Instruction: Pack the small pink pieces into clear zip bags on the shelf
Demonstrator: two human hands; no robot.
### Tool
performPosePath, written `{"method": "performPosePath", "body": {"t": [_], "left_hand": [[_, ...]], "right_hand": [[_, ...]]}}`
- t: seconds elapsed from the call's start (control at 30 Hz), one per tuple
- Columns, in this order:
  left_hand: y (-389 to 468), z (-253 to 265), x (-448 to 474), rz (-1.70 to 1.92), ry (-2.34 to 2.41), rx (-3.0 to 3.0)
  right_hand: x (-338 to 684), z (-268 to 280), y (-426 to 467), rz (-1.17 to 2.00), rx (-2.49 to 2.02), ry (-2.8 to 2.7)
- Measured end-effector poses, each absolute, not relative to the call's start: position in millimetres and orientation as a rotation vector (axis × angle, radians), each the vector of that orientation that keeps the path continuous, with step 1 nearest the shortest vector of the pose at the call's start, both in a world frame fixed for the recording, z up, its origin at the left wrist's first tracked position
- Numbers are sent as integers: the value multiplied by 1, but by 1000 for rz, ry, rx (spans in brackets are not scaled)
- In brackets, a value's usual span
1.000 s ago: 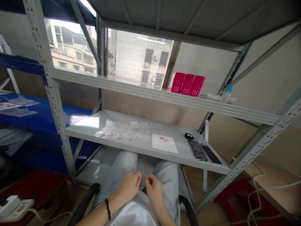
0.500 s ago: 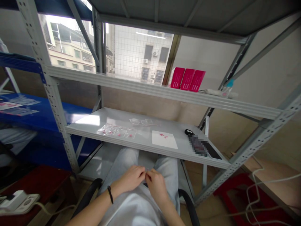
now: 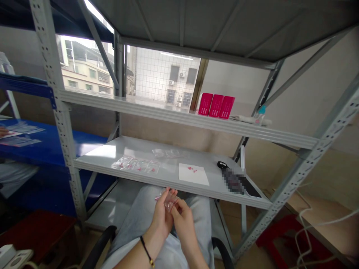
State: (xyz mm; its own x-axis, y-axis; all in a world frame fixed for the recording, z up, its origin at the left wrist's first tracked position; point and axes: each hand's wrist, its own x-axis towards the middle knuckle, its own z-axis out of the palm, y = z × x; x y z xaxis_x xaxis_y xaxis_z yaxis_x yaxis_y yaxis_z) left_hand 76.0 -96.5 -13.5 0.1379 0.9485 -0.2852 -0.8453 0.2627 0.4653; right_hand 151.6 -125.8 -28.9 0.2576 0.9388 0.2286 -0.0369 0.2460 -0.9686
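Note:
Over my lap, my left hand (image 3: 162,215) is turned partly palm up, its fingers closed around a small clear plastic bag (image 3: 170,202). My right hand (image 3: 183,220) pinches the same bag from the right side. A bit of pink shows at the bag's left end, beyond my left fingers; what it is I cannot make out. On the shelf in front lies a row of clear bags (image 3: 137,164) with small pink pieces in them. A white sheet (image 3: 193,179) to their right carries several tiny pink pieces (image 3: 192,169). Further clear bags (image 3: 166,153) lie behind.
A black round object (image 3: 222,164) and a blurred-out item (image 3: 233,181) lie at the shelf's right. Pink boxes (image 3: 215,106) and a blue-capped bottle (image 3: 260,115) stand on the upper shelf. Metal uprights (image 3: 74,179) frame the sides. Another person's hand (image 3: 3,131) shows at far left.
My hands have risen slightly toward the shelf edge. My left hand has turned palm up, and the clear bag now shows between both hands. Another person's hand has appeared at far left.

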Motion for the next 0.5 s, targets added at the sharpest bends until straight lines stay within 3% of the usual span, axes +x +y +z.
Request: {"method": "performPosePath", "body": {"t": [0.2, 0.3, 0.5], "left_hand": [[-95, -7, 68, 1513, 632, 458], [-102, -16, 69, 1465, 747, 722], [-97, -40, 84, 1499, 827, 948]], "right_hand": [[130, -53, -116, 1275, -766, -253], [126, -62, -112, 1360, -734, -263], [124, -85, -99, 1164, -817, -671]]}}
